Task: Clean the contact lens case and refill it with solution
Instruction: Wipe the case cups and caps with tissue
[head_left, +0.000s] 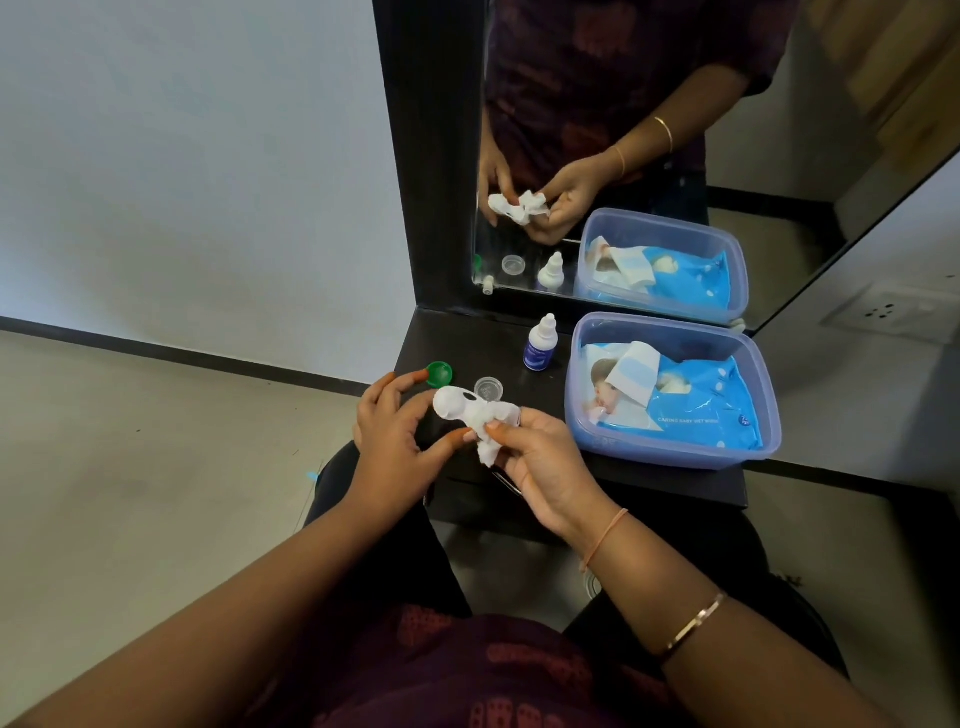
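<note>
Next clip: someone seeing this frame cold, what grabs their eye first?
Dead centre, both hands work a crumpled white wipe, the left hand and right hand pinching it above the dark shelf. To the right sits a clear tub holding a bright blue wet-wipes pack. Behind the hands lie a green cap, a clear cap and a small solution bottle, all doubled in the mirror.

contact lens case (470, 410): white, held above the table edge, mostly wrapped in a crumpled white wipe (488, 439); one dark well opening shows. green cap (439, 373): off, lying on the table. clear cap (489, 388): off, apparently open side up. solution bottle (541, 344): upright, capped, blue label.
</note>
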